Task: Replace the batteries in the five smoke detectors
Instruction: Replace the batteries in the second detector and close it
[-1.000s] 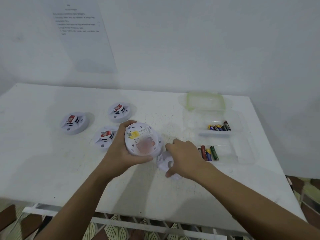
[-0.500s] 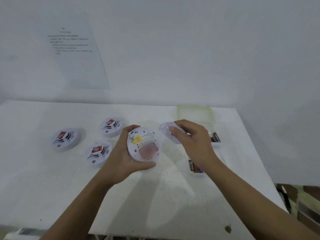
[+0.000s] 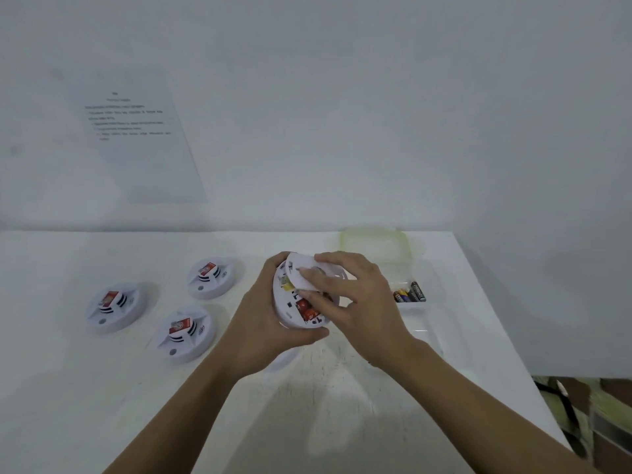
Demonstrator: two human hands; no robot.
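My left hand point(image 3: 263, 323) grips a white round smoke detector point(image 3: 290, 311) with its back towards me; red batteries show in its open compartment. My right hand point(image 3: 355, 299) presses a white back cover point(image 3: 301, 268) against the detector's upper part. Three more white detectors lie face up on the white table point(image 3: 102, 405), each with a red-and-white label: one at far left point(image 3: 113, 307), one behind point(image 3: 212, 278), one nearer point(image 3: 184, 333). Part of another white round piece point(image 3: 284, 360) peeks out under my left wrist.
A clear plastic box point(image 3: 415, 313) at the right holds several batteries point(image 3: 408, 293); its greenish lid point(image 3: 374, 244) lies behind it. A printed sheet point(image 3: 136, 138) hangs on the wall. The table's right edge drops to a patterned floor point(image 3: 598, 422).
My right hand has carried the white cover from beside the detector onto its back. The detector has tilted more upright. The camera has shifted, so the table looks lower.
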